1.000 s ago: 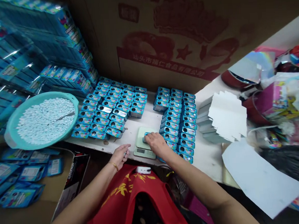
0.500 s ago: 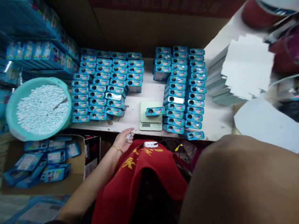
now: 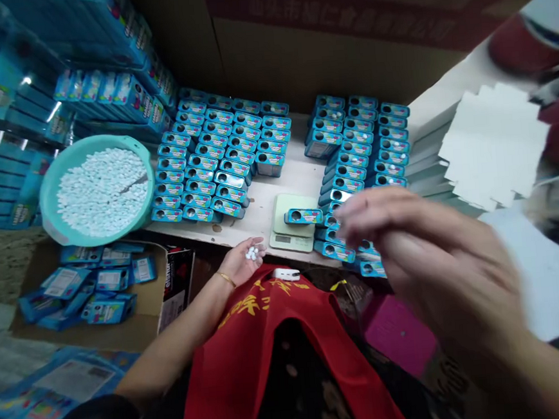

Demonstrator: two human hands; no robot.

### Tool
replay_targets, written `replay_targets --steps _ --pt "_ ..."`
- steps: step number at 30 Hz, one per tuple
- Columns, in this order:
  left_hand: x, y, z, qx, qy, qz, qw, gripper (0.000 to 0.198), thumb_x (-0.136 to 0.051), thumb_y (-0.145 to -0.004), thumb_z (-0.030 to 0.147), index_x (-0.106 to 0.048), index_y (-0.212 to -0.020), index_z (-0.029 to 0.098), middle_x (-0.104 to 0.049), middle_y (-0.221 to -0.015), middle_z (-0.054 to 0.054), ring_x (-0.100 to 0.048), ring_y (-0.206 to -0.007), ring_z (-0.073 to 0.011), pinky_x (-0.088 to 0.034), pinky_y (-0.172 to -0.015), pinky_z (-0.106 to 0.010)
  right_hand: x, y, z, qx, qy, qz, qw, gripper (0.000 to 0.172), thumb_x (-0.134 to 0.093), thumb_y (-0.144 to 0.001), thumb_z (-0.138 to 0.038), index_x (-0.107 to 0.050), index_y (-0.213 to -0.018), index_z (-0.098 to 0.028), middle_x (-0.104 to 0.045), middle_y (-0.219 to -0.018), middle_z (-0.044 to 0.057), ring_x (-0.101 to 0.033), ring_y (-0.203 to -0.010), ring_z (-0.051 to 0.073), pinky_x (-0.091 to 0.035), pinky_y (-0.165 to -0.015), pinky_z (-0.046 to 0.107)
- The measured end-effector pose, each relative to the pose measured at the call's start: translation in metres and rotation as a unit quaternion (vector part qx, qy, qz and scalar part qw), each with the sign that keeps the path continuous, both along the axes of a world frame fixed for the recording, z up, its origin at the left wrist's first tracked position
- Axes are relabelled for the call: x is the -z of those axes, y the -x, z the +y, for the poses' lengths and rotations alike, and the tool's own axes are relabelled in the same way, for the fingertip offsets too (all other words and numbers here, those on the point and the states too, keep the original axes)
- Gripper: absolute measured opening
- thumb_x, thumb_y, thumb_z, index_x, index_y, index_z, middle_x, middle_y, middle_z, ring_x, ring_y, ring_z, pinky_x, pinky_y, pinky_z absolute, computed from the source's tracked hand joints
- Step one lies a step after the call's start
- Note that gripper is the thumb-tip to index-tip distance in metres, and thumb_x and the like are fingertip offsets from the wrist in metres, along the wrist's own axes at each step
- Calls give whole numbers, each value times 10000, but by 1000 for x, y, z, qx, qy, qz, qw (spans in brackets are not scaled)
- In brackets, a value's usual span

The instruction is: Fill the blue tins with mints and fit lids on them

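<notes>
My left hand [image 3: 245, 258] rests palm up at the table's front edge, cupped around a few small white candies [image 3: 251, 253]. Just right of it stands a pale green scale [image 3: 288, 233] with one blue tin [image 3: 303, 216] lying on its pan. My right hand [image 3: 408, 251] is raised close to the camera, blurred, in front of the right block of tins; its fingers point left and I cannot make out anything in them. A teal basin [image 3: 53, 188] full of white candies [image 3: 101, 191] sits at the left.
Several rows of blue tins [image 3: 217, 156] fill the table left of the scale, with another block [image 3: 358, 135] on the right. White cards [image 3: 494, 144] are stacked at the right. A cardboard box wall [image 3: 324, 44] stands behind. Blue packets [image 3: 92, 292] lie in a box below.
My right hand left the tin on the scale, swung up past the camera and now hangs blurred in front. My left hand has turned palm up, showing the candies. The view shifted.
</notes>
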State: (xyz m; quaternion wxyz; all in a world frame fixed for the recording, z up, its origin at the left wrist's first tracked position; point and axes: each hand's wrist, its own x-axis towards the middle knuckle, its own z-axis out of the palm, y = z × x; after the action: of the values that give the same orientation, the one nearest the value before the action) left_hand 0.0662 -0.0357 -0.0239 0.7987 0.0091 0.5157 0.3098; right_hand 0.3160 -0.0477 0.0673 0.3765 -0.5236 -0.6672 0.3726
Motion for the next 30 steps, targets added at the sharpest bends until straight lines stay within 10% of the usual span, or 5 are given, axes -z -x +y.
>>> replay_targets --steps 4,7,16,24,30 --pt "-6 -4 -4 -32 35 -102 994 224 -445 -810 238 -578 -906 86 -638 -819 -102 -599 -775 -159 -462 -714 -270 -36 17 21 -58 39 -79 994 177 -495 -808 -216 -572 -967 -207 -588 -920 35 -551 -855 147 -459 -758 293" --pt "-14 -15 -8 -11 51 -146 988 246 -439 -820 251 -582 -911 72 -638 -798 -102 -606 -743 -157 -470 -694 -272 -6 57 3 -215 44 -142 965 199 -471 -818 -211 -564 -992 -189 -586 -978 57 -516 -948 169 -428 -845 320" --pt "-18 -26 -26 28 81 -147 985 263 -474 -806 343 -593 -819 109 -616 -757 -83 -590 -684 -152 -460 -636 -276 47 90 -16 -281 43 -292 913 171 -431 -831 -178 -530 -970 -167 -549 -952 74 -490 -899 175 -437 -762 298" --pt "-31 -31 -12 -29 15 -136 990 144 -511 -776 185 -615 -805 90 -627 -846 -94 -578 -824 -146 -446 -805 -294 63 66 2 -223 36 -198 954 174 -449 -814 -154 -570 -938 -167 -564 -872 59 -515 -833 146 -420 -755 266" --pt "-49 -64 36 86 -188 64 976 222 -564 -671 73 -660 -864 125 -645 -813 -49 -581 -783 -146 -435 -768 -279 58 42 45 -77 19 -105 991 191 -492 -755 -145 -586 -917 -183 -576 -806 26 -525 -726 123 -430 -684 236"
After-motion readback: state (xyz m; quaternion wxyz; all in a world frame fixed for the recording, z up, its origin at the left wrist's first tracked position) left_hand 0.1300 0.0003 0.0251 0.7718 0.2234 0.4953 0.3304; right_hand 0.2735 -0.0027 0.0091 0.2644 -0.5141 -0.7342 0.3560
